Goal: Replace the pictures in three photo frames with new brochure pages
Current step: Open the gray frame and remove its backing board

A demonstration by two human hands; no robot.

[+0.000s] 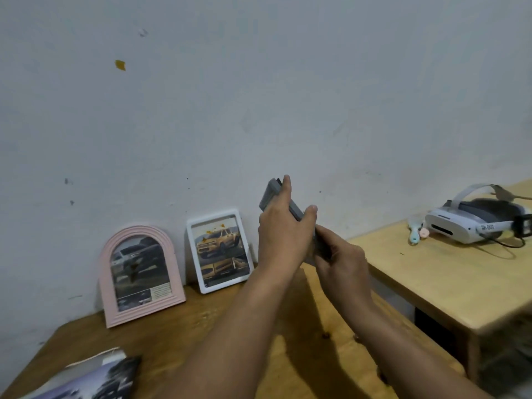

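Note:
I hold a grey photo frame (270, 194) edge-on in the air above the table. My left hand (280, 237) grips its upper part, fingers curled over the edge. My right hand (342, 254) grips its lower end. A pink arched frame (107, 280) with a dark car page leans on the wall at the left. A white rectangular frame (192, 254) with a yellow car page leans beside it. The brochure (95, 375) lies at the table's front left corner.
The brown wooden table (172, 326) runs along the wall. A lighter table (449, 283) stands to the right with a white headset (454, 226), its cable, and a small teal brush (414, 234).

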